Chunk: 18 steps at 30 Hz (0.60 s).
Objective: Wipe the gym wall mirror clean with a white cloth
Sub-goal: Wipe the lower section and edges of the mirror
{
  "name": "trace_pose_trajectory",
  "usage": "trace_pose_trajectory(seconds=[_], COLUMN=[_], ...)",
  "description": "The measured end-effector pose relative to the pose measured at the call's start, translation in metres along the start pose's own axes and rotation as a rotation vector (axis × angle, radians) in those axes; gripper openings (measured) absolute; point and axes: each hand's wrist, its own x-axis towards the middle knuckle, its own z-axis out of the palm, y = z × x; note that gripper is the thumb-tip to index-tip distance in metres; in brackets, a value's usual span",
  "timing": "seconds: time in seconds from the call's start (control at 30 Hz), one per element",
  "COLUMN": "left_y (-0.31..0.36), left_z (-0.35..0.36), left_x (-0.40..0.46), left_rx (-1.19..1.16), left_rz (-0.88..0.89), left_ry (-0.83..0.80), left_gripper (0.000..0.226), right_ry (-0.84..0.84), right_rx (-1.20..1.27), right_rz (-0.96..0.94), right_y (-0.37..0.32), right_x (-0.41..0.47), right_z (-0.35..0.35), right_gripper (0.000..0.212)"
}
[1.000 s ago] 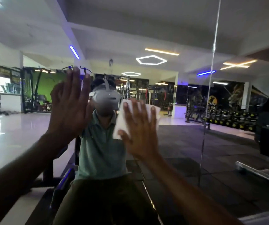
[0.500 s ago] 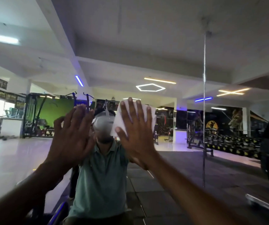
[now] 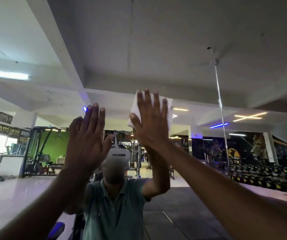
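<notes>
Mirror (image 3: 199, 49) inspection, upper portion of the pane left of the vertical seam (image 3: 219, 104). White cloth (image 3: 168, 108) lies flat on the glass under the right hand (image 3: 149, 122), high on the pane and well left of that seam. Right hand: fingers straight and spread, palm pressing the cloth against the glass; no pinch, no curl. Cloth corners show beyond the fingertips at the top and past the thumb (image 3: 135, 121) on the left. Left hand (image 3: 87, 141): fingers straight and close together, raised beside and below the right, carrying nothing. Contact with the glass cannot be confirmed from this view (bare skin on the pane would leave marks where the cloth must then pass).

Judged step: an upward stroke toward the mirror's top edge, wiping in progress, coverage so far not assessable; no streaks or dirt resolve at this sharpness.

Recommendations:
- Keep the whole palm behind the cloth so pressure stays even and no fingertip runs off its edge onto the glass.
- Overlap each pass with the last, working from the top edge downward.
- Carry strokes right up to the seam, where grime tends to collect.
- Refold the cloth once a face looks soiled.

Risk: a flat press alone lets the cloth slip out at full reach.
</notes>
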Motion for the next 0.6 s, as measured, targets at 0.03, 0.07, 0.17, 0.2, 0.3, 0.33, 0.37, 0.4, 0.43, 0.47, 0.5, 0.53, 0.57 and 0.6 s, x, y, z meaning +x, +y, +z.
trace_pose_trajectory(seconds=[0.03, 0.07, 0.17, 0.2, 0.3, 0.33, 0.37, 0.4, 0.43, 0.47, 0.5, 0.53, 0.57, 0.6], left_y=[-0.001, -0.001, -0.002, -0.001, -0.001, 0.0, 0.0, -0.001, -0.002, -0.002, -0.003, -0.003, -0.004, -0.004], left_z=[0.002, 0.003, 0.006, 0.007, 0.009, 0.01, 0.011, 0.011, 0.012, 0.012, 0.012, 0.012, 0.011, 0.01], left_x=[-0.001, -0.001, -0.002, -0.002, -0.003, -0.003, -0.003, -0.003, -0.003, -0.002, -0.002, -0.002, -0.002, -0.003], left_rx=[-0.001, -0.002, 0.004, 0.003, 0.018, 0.024, 0.024, 0.02, 0.012, 0.008, 0.008, 0.009, 0.011, 0.008], left_rz=[-0.001, 0.002, 0.009, 0.002, -0.009, -0.007, -0.006, -0.007, -0.005, -0.003, -0.002, -0.004, -0.007, -0.008], left_ry=[0.009, 0.015, 0.032, 0.037, 0.05, 0.05, 0.048, 0.049, 0.05, 0.052, 0.052, 0.052, 0.053, 0.058], left_gripper=[0.077, 0.077, 0.076, 0.075, 0.075, 0.075, 0.075, 0.075, 0.075, 0.075, 0.075, 0.076, 0.077, 0.077], right_ry=[-0.029, -0.039, 0.003, 0.024, 0.049, 0.052, 0.069, 0.085, 0.101, 0.095, 0.082, 0.073, 0.057, 0.027], right_rx=[0.012, 0.002, -0.087, -0.111, -0.092, -0.054, -0.025, -0.014, -0.013, -0.006, -0.004, -0.004, 0.0, 0.008], right_rz=[-0.108, -0.189, -0.06, 0.084, 0.474, 0.56, 0.589, 0.554, 0.468, 0.35, 0.221, 0.096, -0.017, -0.11], right_y=[0.01, 0.033, 0.134, 0.167, 0.2, 0.183, 0.158, 0.126, 0.09, 0.054, 0.021, -0.007, -0.024, -0.03], right_x=[0.004, 0.009, 0.009, 0.003, -0.003, 0.008, 0.021, 0.034, 0.046, 0.056, 0.065, 0.071, 0.076, 0.079], right_z=[-0.002, -0.004, -0.012, -0.017, -0.025, -0.023, -0.022, -0.019, -0.015, -0.011, -0.006, -0.003, -0.001, -0.003], right_gripper=[0.073, 0.072, 0.076, 0.077, 0.088, 0.093, 0.095, 0.094, 0.092, 0.088, 0.084, 0.08, 0.076, 0.074])
